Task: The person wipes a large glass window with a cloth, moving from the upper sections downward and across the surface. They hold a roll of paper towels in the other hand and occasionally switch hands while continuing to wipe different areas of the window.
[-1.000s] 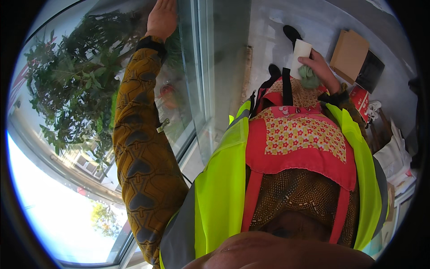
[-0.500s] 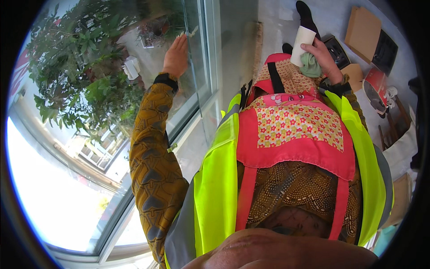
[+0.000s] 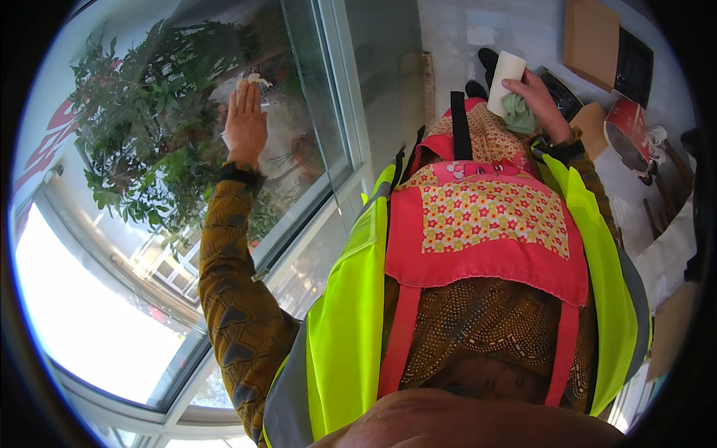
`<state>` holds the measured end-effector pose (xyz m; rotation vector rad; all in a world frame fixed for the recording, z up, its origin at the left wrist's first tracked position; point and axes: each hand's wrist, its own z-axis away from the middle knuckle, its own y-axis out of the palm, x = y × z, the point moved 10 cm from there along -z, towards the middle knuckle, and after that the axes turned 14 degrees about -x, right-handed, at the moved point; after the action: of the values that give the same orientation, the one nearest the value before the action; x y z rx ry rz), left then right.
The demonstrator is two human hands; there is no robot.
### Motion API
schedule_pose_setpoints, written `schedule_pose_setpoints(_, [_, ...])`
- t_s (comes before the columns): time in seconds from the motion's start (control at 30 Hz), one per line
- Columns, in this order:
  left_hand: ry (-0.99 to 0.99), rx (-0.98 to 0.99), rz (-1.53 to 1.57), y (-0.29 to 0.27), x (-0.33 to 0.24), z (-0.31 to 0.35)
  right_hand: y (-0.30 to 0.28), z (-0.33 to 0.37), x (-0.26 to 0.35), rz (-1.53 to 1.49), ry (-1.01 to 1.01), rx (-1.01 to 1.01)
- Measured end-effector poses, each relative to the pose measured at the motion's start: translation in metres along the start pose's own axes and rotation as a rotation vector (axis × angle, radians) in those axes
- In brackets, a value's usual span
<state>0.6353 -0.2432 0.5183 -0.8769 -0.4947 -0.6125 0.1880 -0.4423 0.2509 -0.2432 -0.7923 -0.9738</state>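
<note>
My left hand (image 3: 246, 128) lies flat with fingers stretched against the window glass (image 3: 246, 216). A crumpled white piece of paper (image 3: 259, 79) shows past its fingertips, pressed to the pane; how much lies under the palm is hidden. Away to the right, my right hand (image 3: 532, 97) is closed around a white paper roll (image 3: 508, 78), which stands slightly tilted. A pale green cloth (image 3: 519, 114) is bunched in that same hand, below the roll and touching the apron.
Leafy green plants (image 3: 149, 127) show behind the glass. A window frame (image 3: 347, 112) runs along my left side. On the floor at right are an open cardboard box (image 3: 590, 41), a red box (image 3: 627, 134) and white shoes (image 3: 657, 142). I wear a pink flowered apron (image 3: 493, 216).
My left hand has slid left and slightly down across the pane, the white paper moving with it. My right hand keeps the roll and cloth in nearly the same place.
</note>
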Motion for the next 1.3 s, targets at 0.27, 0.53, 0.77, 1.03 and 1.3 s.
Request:
schedule_pose_setpoints(0.27, [-0.087,-0.070,-0.192,0.001,0.075,-0.132,-0.031,0.000,0.012,-0.030,0.103,-0.122])
schedule_pose_setpoints(0.53, [0.263,0.321,0.259,0.072,-0.152,0.123,-0.003,0.000,0.007,-0.066,0.106,-0.063])
schedule_pose_setpoints(0.77, [0.286,0.359,0.087,0.027,-0.081,0.113,0.012,0.010,-0.008,-0.100,0.159,0.002])
schedule_pose_setpoints(1.03, [-0.281,-0.133,-0.519,-0.056,0.171,-0.147,-0.012,0.005,-0.023,-0.048,0.234,-0.068])
schedule_pose_setpoints(1.3, [0.078,0.194,0.001,0.037,-0.046,-0.037,-0.004,0.001,-0.026,-0.056,0.257,-0.026])
